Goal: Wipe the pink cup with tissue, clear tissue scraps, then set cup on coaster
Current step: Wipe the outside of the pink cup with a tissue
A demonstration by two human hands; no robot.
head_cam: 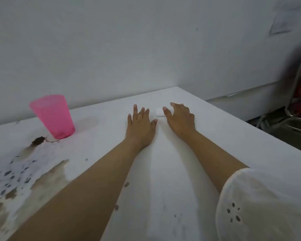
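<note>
A: Where is the cup (53,117)?

B: Left of the middle of the frame. Standing upright on the table (224,136), well apart from both hands. Pink, see-through, nothing in it to be seen.

A: And the tissue (159,112)?

B: Small and white, in the middle of the frame, up near the far corner of the table. Just beside the right hand (180,117), right at the thumb.

A: Holding it?

B: No. Right hand spread wide, fingers open, over the tissue, nothing gripped. Touching it or not, hard to tell.

A: Left hand (140,124)?

B: Flat on the table, fingers out, holding nothing. Just left of the tissue.

A: So how far along?

B: Looks like the very start. Cup not wiped yet, by the look of it. No scraps to be seen. No coaster in the frame either.

A: What is left?

B: Nearly all of it, probably. Pick up the tissue, wipe the cup, clear any scraps, find the coaster, set the cup on it.

A: Anything else?

B: Brown stains (24,171) on the table, lower left, close to the cup.
</note>
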